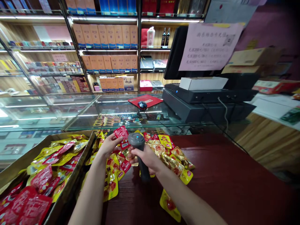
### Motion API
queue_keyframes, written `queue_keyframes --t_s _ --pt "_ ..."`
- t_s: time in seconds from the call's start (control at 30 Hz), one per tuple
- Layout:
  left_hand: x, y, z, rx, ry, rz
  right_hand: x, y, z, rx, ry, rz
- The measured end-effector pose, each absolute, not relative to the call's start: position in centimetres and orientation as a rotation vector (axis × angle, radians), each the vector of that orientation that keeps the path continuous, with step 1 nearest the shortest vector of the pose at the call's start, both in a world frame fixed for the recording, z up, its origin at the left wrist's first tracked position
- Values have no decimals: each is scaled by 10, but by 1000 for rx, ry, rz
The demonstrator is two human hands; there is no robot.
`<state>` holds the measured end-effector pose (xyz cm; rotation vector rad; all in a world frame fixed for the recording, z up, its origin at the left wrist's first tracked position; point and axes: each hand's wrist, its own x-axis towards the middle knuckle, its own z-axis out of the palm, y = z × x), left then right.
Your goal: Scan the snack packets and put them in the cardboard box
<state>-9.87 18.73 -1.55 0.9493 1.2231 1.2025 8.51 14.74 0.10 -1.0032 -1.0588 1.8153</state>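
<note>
My left hand (109, 145) pinches a small red snack packet (122, 137), its printed back with a barcode facing me. Close beside it, my right hand (146, 157) is wrapped round the handle of a dark grey barcode scanner (136, 140), which stands upright with a small blue light on top. The scanner head is right next to the packet; I cannot tell whether they touch. Beneath and around both hands lies a loose pile of yellow, red and gold snack packets (165, 151). One yellow packet (170, 204) lies nearer to me, partly under my right forearm.
A cardboard box (87, 148) of similar packets stands at the left. Beyond the dark red tabletop (217, 175) is a glass counter (112, 107) with a mouse (142, 104) on a red mat. A monitor (174, 53) and cash drawer (185, 106) stand at the right, with loose cables.
</note>
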Motion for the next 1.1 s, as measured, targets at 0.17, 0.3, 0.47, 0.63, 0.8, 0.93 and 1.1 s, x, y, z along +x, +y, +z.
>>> queue_keyframes --t_s 0.17,0.3,0.47,0.63,0.8,0.93,1.1 --pt "-98 195 -22 967 1252 1258 69 138 -17 -1086 -1110 1908" --pt "-97 195 -18 935 1312 1318 62 131 -23 -1185 -1224 1784" --pt "-101 195 -16 890 1334 1318 60 127 -28 -1197 -1318 1723" --pt "-101 195 -15 907 1343 1295 58 125 -31 -1167 -1324 1724" --pt "-97 195 -14 909 1368 1283 57 123 -29 -1179 -1353 1720" --pt "-97 195 -16 929 1343 1256 57 122 -29 -1159 -1354 1732" --pt "-96 193 -13 926 1367 1240 58 121 -28 -1145 -1352 1727"
